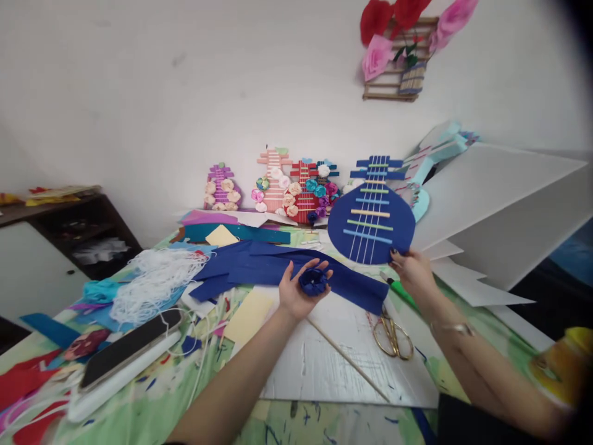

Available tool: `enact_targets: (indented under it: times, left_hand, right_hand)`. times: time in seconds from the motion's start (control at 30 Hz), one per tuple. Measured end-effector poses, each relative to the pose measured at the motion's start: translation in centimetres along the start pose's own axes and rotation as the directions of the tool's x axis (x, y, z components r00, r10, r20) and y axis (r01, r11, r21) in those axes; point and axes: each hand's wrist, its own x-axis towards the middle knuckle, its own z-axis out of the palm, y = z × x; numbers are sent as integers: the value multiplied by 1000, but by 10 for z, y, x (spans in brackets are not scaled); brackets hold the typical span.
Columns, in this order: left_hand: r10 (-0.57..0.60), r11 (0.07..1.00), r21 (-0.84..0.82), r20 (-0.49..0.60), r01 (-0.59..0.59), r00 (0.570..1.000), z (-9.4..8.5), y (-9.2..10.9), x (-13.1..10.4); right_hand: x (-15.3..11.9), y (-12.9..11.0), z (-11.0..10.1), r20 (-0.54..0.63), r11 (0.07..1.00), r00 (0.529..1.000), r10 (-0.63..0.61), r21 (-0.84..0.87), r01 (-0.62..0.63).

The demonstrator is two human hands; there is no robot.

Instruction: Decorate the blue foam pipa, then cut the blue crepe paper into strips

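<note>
On the upturned palm of my left hand [296, 300] rests a dark blue paper flower [314, 282], the fingers curled loosely around it. My right hand [410, 269] pinches the lower right edge of a blue lute-shaped cutout [343, 222], held upright above the table. Pale strings and coloured cross strips run down the cutout's face. Below the hands lie a white board [319, 371], a thin wooden stick [347, 358] and gold-handled scissors [393, 339]. Blue paper strips [259, 266] stretch behind my left hand.
Several flower-decorated instrument cutouts [273, 191] stand against the wall. At left are white yarn [152, 278] and a phone [132, 346] on a white case. White sheets [500, 210] lean at right, near a yellow container [563, 364]. A green cutter [401, 290] lies by my right hand.
</note>
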Motion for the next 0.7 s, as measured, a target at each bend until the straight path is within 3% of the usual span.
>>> enact_targets:
  times: [0.1, 0.27, 0.47, 0.7]
  left_hand:
    - [70, 996, 60, 45, -73, 997, 15, 9, 2]
    - [143, 976, 147, 114, -159, 983, 37, 13, -1]
    - [158, 964, 195, 123, -180, 980, 39, 9, -2]
    - [125, 964, 227, 87, -141, 988, 24, 5, 5]
  right_hand:
    - [-51, 14, -12, 20, 997, 997, 68, 40, -68]
    - [-105, 32, -3, 122, 985, 980, 159, 53, -167]
    - [-128, 42, 2, 271, 969, 931, 245, -54, -239]
    - [-129, 43, -7, 312, 919, 899, 307, -343, -195]
